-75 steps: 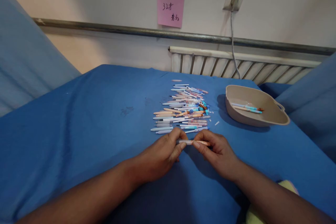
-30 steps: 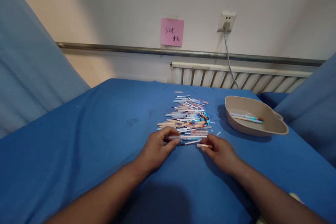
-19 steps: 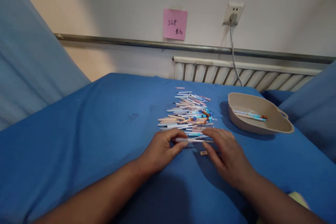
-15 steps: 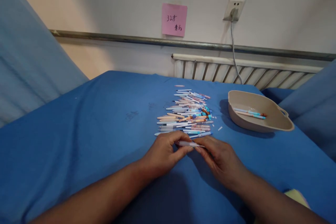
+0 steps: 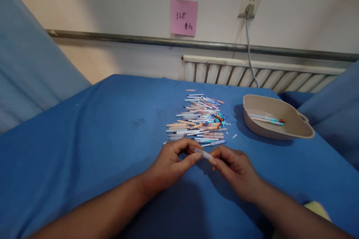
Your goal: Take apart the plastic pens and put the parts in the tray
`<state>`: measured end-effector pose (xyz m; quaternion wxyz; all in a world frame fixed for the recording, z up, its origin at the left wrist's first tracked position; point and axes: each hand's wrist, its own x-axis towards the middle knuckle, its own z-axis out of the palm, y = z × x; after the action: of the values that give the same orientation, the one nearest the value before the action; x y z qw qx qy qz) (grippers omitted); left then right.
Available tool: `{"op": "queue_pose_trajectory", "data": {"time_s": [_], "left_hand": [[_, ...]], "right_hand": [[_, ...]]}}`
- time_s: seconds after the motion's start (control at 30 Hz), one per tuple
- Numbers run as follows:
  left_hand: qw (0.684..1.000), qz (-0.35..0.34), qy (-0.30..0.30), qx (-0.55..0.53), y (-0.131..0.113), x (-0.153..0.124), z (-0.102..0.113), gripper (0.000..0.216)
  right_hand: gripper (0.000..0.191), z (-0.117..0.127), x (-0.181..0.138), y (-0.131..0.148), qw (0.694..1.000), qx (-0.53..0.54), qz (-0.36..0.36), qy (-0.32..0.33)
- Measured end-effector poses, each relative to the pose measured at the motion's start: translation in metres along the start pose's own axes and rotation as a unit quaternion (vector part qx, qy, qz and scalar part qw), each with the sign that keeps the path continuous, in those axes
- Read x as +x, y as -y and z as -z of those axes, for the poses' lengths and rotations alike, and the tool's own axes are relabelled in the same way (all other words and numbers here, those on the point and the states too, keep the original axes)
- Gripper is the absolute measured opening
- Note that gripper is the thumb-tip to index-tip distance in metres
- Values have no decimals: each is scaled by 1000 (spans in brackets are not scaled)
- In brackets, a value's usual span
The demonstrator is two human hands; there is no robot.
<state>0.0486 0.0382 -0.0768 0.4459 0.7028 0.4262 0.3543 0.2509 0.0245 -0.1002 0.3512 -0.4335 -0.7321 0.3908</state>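
Observation:
A pale pinkish pen barrel (image 5: 206, 155) is held between my two hands, slanting down to the right. My left hand (image 5: 171, 162) pinches its left part between thumb and fingers. At its right end, my right hand (image 5: 238, 170) grips it with thumb and fingertips; that end is partly hidden. Just beyond my hands lies a spread of pen parts (image 5: 193, 124): barrels, thin white refills and small coloured pieces on the blue cloth (image 5: 112, 127).
A beige basin (image 5: 277, 132) with a few pens in it stands to the right. Small white scraps (image 5: 235, 136) lie between it and the pen parts. A yellow item (image 5: 318, 209) sits near my right forearm. Behind are a radiator (image 5: 224, 73) and a metal rail (image 5: 140, 40).
The pen barrel has turned from nearly level to a slant, its left end raised. My fingers have shifted along it, and the right fingers are more curled. The view has moved slightly.

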Motion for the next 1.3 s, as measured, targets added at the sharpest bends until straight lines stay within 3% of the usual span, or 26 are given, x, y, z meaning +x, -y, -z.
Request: {"op": "queue_pose_trajectory", "data": {"time_s": [0.43, 0.67, 0.8, 0.9, 1.0, 1.13, 1.3], "left_hand": [[999, 46, -11, -25, -9, 1, -4, 14], [993, 19, -50, -101, -5, 1, -7, 19], [994, 29, -28, -97, -5, -1, -10, 24], [991, 23, -68, -113, -5, -2, -13, 33], [989, -5, -94, -115, -4, -3, -14, 22], [993, -27, -78, -83, -3, -4, -12, 5], [997, -30, -44, -64, 2, -6, -9, 7]], "right_hand": [[19, -3, -4, 3, 1000, 9, -12, 0], [28, -3, -2, 7, 991, 108, -76, 18], [27, -5, -3, 8, 985, 143, -89, 35], [28, -7, -3, 10, 977, 179, -105, 56], [31, -6, -1, 12, 971, 199, -122, 56], [34, -6, -1, 13, 969, 203, -132, 59], [35, -7, -1, 12, 965, 210, -138, 73]]}}
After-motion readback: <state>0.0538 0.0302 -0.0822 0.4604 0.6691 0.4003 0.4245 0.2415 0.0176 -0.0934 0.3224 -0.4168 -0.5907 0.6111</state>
